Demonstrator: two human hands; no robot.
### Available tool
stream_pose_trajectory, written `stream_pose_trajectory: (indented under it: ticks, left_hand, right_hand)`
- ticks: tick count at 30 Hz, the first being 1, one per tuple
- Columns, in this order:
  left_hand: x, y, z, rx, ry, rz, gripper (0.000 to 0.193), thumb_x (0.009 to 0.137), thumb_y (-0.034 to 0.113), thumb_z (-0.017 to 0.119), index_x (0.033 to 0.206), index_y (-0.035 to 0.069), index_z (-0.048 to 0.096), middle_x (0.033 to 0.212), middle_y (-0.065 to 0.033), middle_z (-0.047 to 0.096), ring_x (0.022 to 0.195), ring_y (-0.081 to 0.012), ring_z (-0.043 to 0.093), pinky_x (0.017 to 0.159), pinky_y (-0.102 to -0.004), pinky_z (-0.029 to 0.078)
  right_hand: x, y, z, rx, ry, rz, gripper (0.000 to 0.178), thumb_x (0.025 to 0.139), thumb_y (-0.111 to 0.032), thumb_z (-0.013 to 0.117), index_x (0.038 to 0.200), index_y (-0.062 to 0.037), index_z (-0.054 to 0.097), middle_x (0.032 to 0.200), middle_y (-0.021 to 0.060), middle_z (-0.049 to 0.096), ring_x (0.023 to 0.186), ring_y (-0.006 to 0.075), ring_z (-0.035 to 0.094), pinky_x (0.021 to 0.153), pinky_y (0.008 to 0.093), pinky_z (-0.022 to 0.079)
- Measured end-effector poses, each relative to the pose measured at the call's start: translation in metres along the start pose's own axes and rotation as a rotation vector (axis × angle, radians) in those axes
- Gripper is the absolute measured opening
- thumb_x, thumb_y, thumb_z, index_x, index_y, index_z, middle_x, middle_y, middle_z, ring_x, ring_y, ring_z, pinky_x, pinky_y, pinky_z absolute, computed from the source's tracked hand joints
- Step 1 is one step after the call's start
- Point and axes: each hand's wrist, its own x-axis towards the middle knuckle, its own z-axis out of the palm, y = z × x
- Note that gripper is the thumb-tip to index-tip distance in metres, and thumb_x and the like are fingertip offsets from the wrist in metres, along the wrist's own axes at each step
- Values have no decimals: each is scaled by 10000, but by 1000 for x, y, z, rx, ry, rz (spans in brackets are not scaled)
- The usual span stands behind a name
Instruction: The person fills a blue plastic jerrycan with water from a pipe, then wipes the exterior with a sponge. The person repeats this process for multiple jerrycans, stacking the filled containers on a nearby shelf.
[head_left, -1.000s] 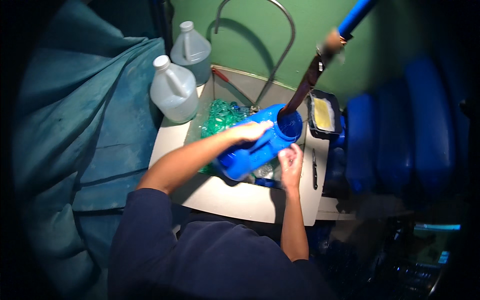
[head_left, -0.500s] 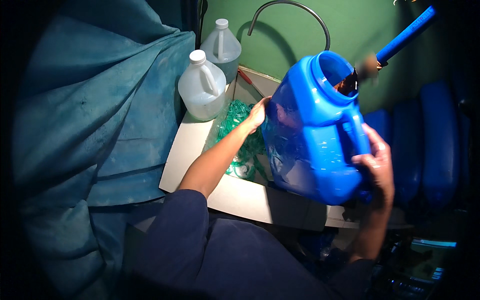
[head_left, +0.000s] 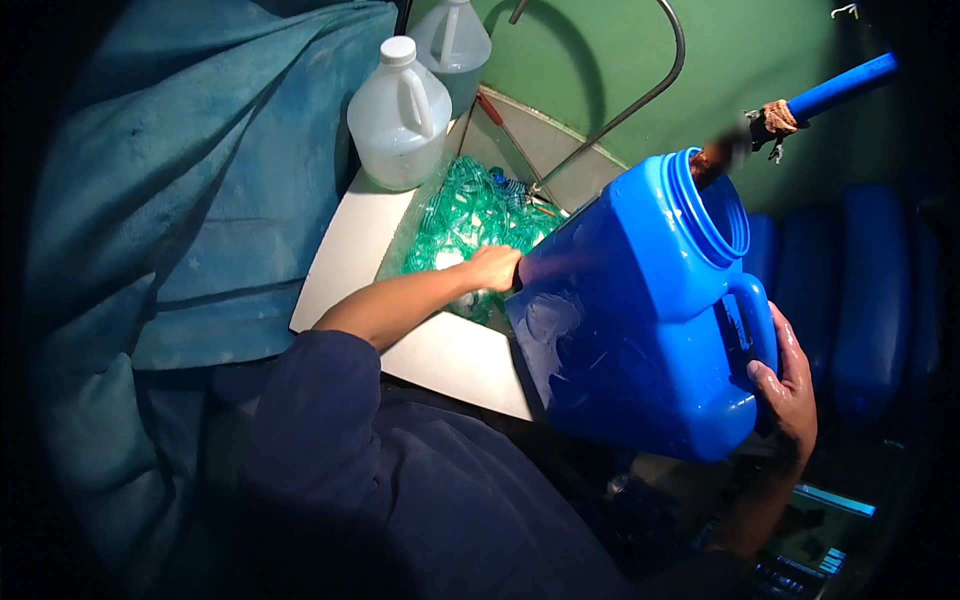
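A large blue plastic jug (head_left: 640,310) with a wide round mouth tilts in front of me, its mouth turned up and to the right. My right hand (head_left: 790,385) grips the jug beside its handle, thumb on the near side, skin wet. Against the jug's left side rests my left hand (head_left: 496,268), its fingertips hidden behind the plastic. A blue pipe (head_left: 845,85) comes down from the upper right, with brownish wrapping near its end. Its dark, blurred end piece (head_left: 720,152) reaches into the jug's mouth.
Two translucent jugs with white caps, the nearer jug (head_left: 400,125) among them, stand on a white corner basin ledge (head_left: 340,250). Green plastic pieces (head_left: 460,215) fill the basin, under a curved metal pipe (head_left: 650,95). Blue containers (head_left: 870,300) line the right; a blue-green sheet (head_left: 220,190) hangs left.
The jug has come lower and slightly right in view, both hands moving with it. More green pieces show in the basin. My viewpoint has shifted too.
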Motion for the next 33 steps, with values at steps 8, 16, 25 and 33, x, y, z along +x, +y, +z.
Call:
stream_pose_trajectory:
  ticks: [8, 16, 25, 33]
  left_hand:
    - [7, -5, -29, -516, -285, -45, 377, 963, 362, 510, 950, 20, 669, 781, -146, 676, 638, -241, 672, 539, -370, 529]
    - [-7, -5, -10, -721, -117, -137, 552, 999, 463, 420, 745, -2, 577, 614, -114, 555, 480, -239, 519, 461, -373, 437]
    - [39, 124, -201, -1227, 96, 656, 440, 1033, 394, 483, 1336, 81, 543, 1292, -48, 573, 1168, -135, 511, 1050, -315, 398]
    - [24, 110, -219, -1382, -50, 760, 589, 860, 185, 609, 1404, -10, 492, 1333, -107, 586, 1185, -175, 564, 1053, -325, 430]
  right_hand:
    - [-16, 3, 15, 101, 57, -68, 738, 827, -177, 651, 1487, 26, 390, 1406, 216, 515, 1294, 305, 513, 1126, 421, 363]
    - [-18, -3, 23, 80, 115, -117, 721, 821, -200, 678, 1458, 39, 439, 1396, 225, 538, 1284, 314, 533, 1121, 427, 375]
    - [-27, 40, -3, 205, 91, -81, 841, 863, -452, 683, 1490, 27, 391, 1489, 236, 438, 1346, 320, 471, 1126, 439, 366]
    - [-44, 242, 155, 1093, 681, 239, 947, 916, -683, 492, 1528, 15, 305, 1579, 206, 311, 1459, 355, 297, 1207, 498, 199]
